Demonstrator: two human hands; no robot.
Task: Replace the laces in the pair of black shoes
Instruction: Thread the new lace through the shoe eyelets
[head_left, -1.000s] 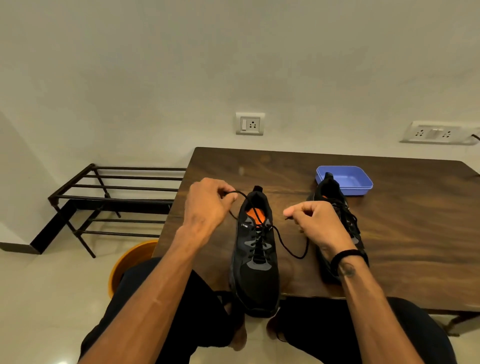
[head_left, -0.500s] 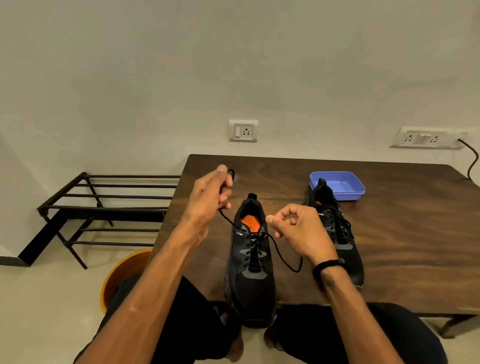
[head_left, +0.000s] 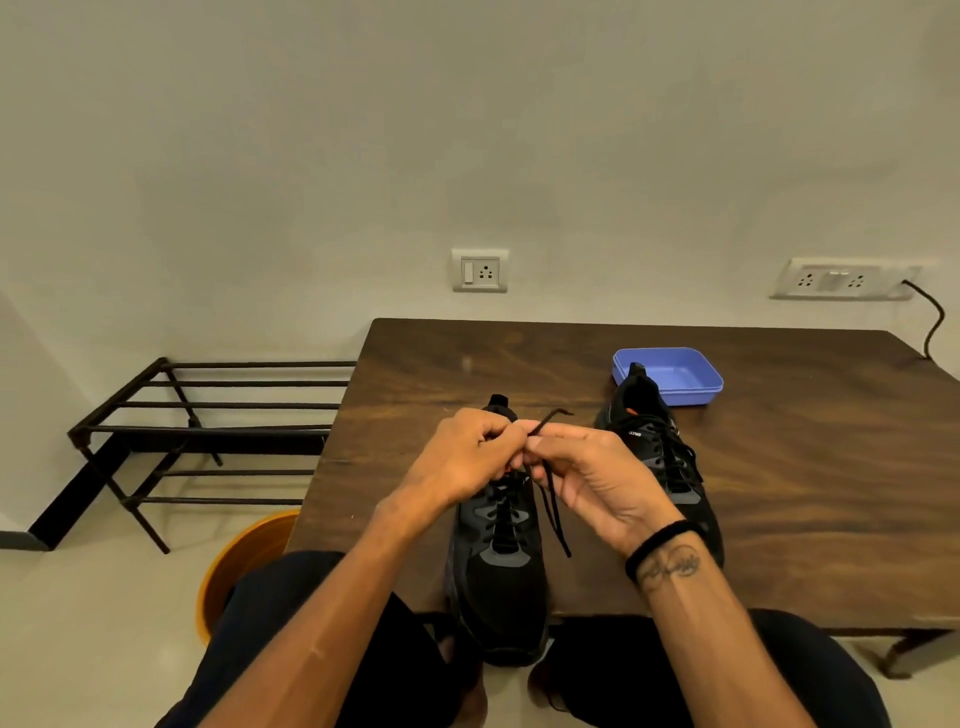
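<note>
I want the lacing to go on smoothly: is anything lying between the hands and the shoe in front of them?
Nothing visible does. Both the left hand and right hand pinch the black lace directly above the near shoe. The second shoe and blue tray sit off to the right.

Dim, even indoor light; soft glare on table (head_left: 467, 364) beyond the hands; wide-angle bending at edges.
</note>
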